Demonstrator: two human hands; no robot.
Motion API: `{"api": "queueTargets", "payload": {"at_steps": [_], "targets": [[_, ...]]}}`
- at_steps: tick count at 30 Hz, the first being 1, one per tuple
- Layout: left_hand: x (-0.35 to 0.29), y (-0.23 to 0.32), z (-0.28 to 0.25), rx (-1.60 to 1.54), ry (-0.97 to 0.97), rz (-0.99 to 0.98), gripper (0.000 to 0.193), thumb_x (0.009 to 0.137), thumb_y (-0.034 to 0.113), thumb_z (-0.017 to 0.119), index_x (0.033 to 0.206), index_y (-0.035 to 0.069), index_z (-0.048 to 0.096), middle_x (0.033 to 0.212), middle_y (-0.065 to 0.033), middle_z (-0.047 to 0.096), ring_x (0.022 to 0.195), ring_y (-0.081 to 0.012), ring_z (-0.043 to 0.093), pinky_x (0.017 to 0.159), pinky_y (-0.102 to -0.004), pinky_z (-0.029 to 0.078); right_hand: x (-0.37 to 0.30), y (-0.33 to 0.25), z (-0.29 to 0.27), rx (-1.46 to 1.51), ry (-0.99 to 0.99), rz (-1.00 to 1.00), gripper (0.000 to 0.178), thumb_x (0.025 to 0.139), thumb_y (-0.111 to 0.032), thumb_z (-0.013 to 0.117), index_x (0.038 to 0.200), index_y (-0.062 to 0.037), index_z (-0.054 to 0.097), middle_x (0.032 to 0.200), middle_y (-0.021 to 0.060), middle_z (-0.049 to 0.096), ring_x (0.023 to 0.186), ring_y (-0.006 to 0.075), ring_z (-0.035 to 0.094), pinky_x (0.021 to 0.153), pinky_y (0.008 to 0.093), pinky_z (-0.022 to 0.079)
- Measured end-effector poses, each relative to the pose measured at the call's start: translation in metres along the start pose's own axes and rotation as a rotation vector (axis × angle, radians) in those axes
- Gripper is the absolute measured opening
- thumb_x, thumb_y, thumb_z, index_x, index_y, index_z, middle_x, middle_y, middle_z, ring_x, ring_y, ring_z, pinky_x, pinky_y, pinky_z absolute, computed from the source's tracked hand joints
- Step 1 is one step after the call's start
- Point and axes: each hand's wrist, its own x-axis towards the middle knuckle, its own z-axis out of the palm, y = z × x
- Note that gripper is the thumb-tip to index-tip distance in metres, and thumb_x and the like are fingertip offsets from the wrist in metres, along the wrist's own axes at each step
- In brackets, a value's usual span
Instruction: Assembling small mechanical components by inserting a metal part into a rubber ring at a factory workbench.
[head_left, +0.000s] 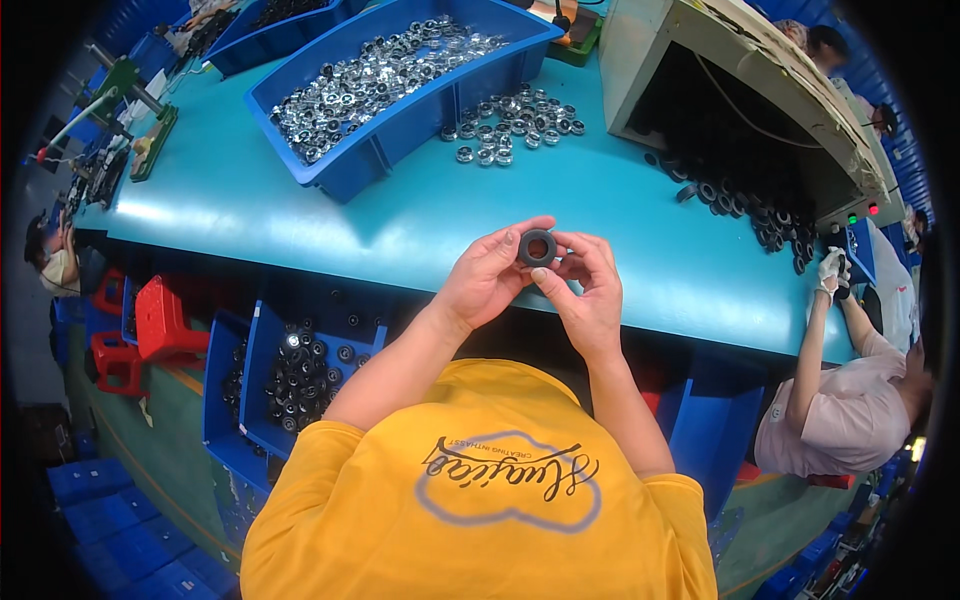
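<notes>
Between my two hands, just over the near edge of the teal table, is a black ring (pixel 523 250) with its round opening facing up at me. My left hand (pixel 486 278) is closed on its left side, fingers curled around behind. The right hand (pixel 588 290) pinches the same ring from the right, its thumb at the lower rim. Part of a finger seems to show through the hole. Beyond my hands lie several loose shiny clear-and-dark round parts (pixel 503 140), beside a large blue bin (pixel 400 150) full of similar parts.
At the right, black rings (pixel 735 203) spill from a box-like machine (pixel 640 70). A co-worker (pixel 840 410) in white gloves handles a dark part there. Below the table edge at left, a blue bin (pixel 262 345) holds dark round parts, near red stools (pixel 165 320). A green press (pixel 150 150) stands far left.
</notes>
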Motion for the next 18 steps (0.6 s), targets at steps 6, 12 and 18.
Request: {"api": "queueTargets", "payload": {"at_steps": [6, 12, 18], "targets": [[0.003, 0.009, -0.015, 0.027, 0.010, 0.033, 0.051, 0.107, 0.031, 0.051, 0.145, -0.001, 0.045, 0.122, -0.0167, 0.064, 0.106, -0.0243, 0.065, 0.095, -0.0395, 0.055, 0.035, 0.016, -0.021, -0.012, -0.090, 0.024, 0.028, 0.089, -0.010, 0.074, 0.116, -0.0049, 0.069, 0.112, 0.0067, 0.062, 0.085, 0.0138, 0.063, 0.076, 0.0285, 0.054], [0.004, 0.010, -0.035, 0.017, 0.131, 0.054, 0.048, 0.108, 0.032, 0.048, 0.143, -0.001, 0.046, 0.121, -0.0182, 0.062, 0.099, -0.0239, 0.063, 0.090, -0.0381, 0.054, 0.147, 0.063, -0.036, -0.582, -0.041, -0.016, 0.033, 0.085, -0.016, 0.073, 0.117, -0.0070, 0.071, 0.115, 0.0166, 0.064, 0.095, 0.0248, 0.066, 0.083, 0.0390, 0.054], [0.010, 0.010, -0.036, 0.037, 0.123, 0.022, 0.046, 0.108, 0.031, 0.049, 0.142, -0.001, 0.047, 0.121, -0.0191, 0.062, 0.099, -0.0246, 0.063, 0.090, -0.0390, 0.053, 0.204, 0.116, -0.029, -0.881, 0.118, -0.092, 0.040, 0.084, -0.017, 0.073, 0.123, -0.0087, 0.067, 0.123, 0.0187, 0.061, 0.108, 0.0372, 0.063, 0.095, 0.0463, 0.053]]}}
